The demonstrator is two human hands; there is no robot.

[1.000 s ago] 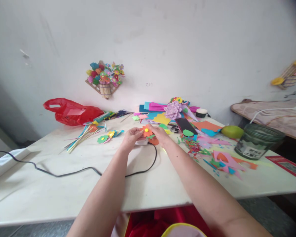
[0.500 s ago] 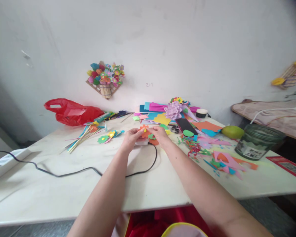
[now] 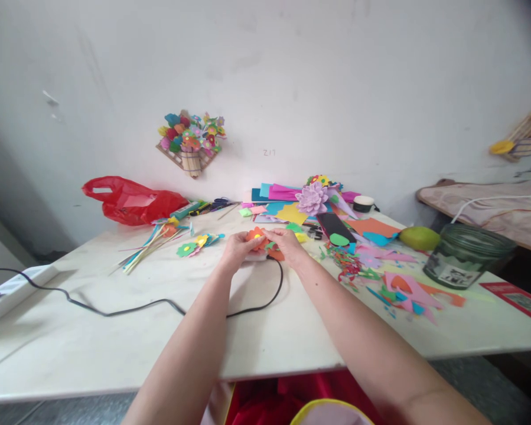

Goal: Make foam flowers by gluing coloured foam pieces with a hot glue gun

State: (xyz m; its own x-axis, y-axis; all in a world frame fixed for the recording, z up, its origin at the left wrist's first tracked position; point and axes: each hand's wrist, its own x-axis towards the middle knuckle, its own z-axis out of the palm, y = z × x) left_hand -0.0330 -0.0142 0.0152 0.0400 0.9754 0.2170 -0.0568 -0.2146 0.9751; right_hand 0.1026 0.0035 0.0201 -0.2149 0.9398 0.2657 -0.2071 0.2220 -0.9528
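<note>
Between my two hands is an orange paper flower (image 3: 257, 232) with a small yellow centre. My left hand (image 3: 237, 249) pinches its left edge, and my right hand (image 3: 287, 242) is closed on its right side. Below the flower, partly hidden by my hands, sits a white device (image 3: 255, 257) with a black cord (image 3: 279, 289) running from it. Another orange piece (image 3: 276, 255) lies close to the right fingers. To the left of my hands rest several finished-looking paper flowers (image 3: 186, 249), green, pink, yellow and blue.
A red plastic bag (image 3: 136, 203) and thin sticks (image 3: 152, 248) are at the left. Coloured sheets, a lilac flower (image 3: 312, 198), a phone (image 3: 335, 228) and scraps (image 3: 349, 262) spread to the right, with a green mango-like fruit (image 3: 419, 238) and a glass jar (image 3: 466, 254). A power strip (image 3: 17, 292) lies far left.
The orange flower has tilted and shifted slightly left between my fingers, and less of it shows. Both hands stay nearly in place; the view has shifted slightly.
</note>
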